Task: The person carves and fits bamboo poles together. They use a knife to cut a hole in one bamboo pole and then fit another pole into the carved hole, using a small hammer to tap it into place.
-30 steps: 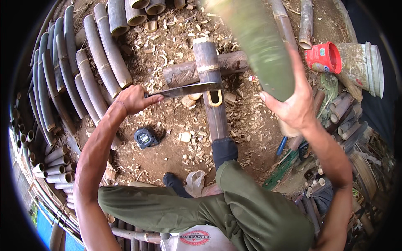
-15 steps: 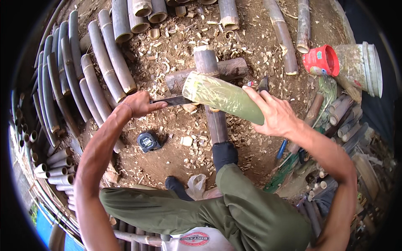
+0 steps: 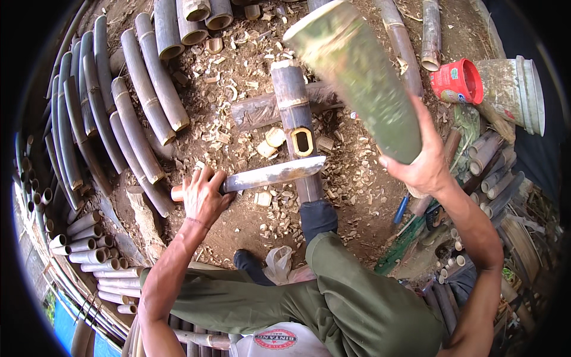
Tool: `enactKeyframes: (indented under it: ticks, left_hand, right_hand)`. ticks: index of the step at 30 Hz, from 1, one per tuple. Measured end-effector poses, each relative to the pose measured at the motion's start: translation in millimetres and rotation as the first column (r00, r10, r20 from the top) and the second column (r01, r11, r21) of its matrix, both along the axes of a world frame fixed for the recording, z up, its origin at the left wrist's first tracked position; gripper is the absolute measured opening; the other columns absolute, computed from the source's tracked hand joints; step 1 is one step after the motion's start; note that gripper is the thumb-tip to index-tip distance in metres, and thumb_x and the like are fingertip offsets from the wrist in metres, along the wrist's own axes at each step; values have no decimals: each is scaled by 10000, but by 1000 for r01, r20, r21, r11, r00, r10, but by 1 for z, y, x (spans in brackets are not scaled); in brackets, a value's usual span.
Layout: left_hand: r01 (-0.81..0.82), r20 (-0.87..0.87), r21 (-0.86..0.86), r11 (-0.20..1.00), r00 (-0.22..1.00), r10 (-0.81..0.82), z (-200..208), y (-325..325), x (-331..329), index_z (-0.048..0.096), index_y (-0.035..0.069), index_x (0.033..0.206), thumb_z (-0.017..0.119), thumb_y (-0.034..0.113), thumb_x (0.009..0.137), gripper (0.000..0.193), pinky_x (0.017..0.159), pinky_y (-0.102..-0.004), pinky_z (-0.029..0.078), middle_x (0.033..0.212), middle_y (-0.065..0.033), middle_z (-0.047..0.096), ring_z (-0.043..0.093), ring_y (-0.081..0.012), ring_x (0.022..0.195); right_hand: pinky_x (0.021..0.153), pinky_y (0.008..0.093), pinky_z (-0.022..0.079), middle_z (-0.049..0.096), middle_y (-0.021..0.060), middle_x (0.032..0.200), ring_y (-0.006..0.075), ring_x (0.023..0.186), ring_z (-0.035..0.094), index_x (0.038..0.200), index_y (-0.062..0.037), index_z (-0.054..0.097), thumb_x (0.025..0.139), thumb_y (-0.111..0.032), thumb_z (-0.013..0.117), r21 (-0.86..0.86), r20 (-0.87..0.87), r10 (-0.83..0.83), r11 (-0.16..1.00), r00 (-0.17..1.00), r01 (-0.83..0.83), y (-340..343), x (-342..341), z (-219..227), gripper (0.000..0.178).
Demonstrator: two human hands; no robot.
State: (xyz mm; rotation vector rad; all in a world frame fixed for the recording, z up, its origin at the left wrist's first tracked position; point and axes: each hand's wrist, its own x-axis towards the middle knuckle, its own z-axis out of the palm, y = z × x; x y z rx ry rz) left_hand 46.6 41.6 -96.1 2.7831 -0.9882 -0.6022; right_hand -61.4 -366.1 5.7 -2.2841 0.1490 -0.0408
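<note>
Dirt (image 3: 229, 223), left hand (image 3: 205, 195) overhand on knife (image 3: 273, 174), right hand (image 3: 430, 166) clasping club (image 3: 364, 83)

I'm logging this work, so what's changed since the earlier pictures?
The left hand pulled the knife nearer, turning its broad side up; the right hand swung the green club, lowered half a second ago, up and rightward. Neither let go. The slotted bamboo and red container stayed put.

Brown dirt ground (image 3: 223, 247) – pale chips (image 3: 262, 198) (scattered thickly), a log (image 3: 253, 112), bamboo tubes (image 3: 159, 68).
</note>
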Motion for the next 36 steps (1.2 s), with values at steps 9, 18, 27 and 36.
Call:
enactKeyframes:
  ticks: [9, 18, 27, 36]
  left_hand:
    - [55, -107, 59, 997, 993, -48, -3, 1, 15, 620, 124, 946, 811, 307, 710, 354, 805, -439, 449, 942, -55, 578, 590, -253, 968]
    - [76, -65, -22, 997, 995, -78, -4, 0, 22, 631, 76, 861, 805, 262, 732, 286, 710, -423, 487, 813, -76, 582, 623, -288, 780]
    - [47, -105, 66, 997, 994, -39, -19, 0, 28, 608, 80, 922, 801, 222, 723, 311, 774, -456, 476, 911, -101, 608, 626, -310, 900]
    - [49, -37, 78, 996, 998, -46, -25, -8, 29, 610, 84, 959, 805, 193, 708, 337, 781, -445, 467, 973, -98, 632, 631, -298, 933]
  right_hand:
    - [759, 406, 572, 569, 138, 1109, 297, 864, 624, 1456, -124, 415, 498, -211, 875, -225, -26, 524, 827, 851, -516, 21, -20, -17, 1066]
    - [736, 350, 538, 544, 41, 987, 189, 818, 594, 1311, -290, 561, 773, -228, 613, -551, 74, 838, 486, 540, -679, 19, -9, -36, 544]
    - [733, 364, 583, 533, 43, 999, 209, 821, 616, 1333, -307, 518, 789, -230, 700, -602, 113, 819, 507, 563, -617, 18, -2, -51, 579]
    - [656, 333, 574, 529, 38, 962, 188, 792, 608, 1339, -272, 522, 809, -201, 689, -594, 250, 867, 489, 431, -639, 22, 6, -43, 560]
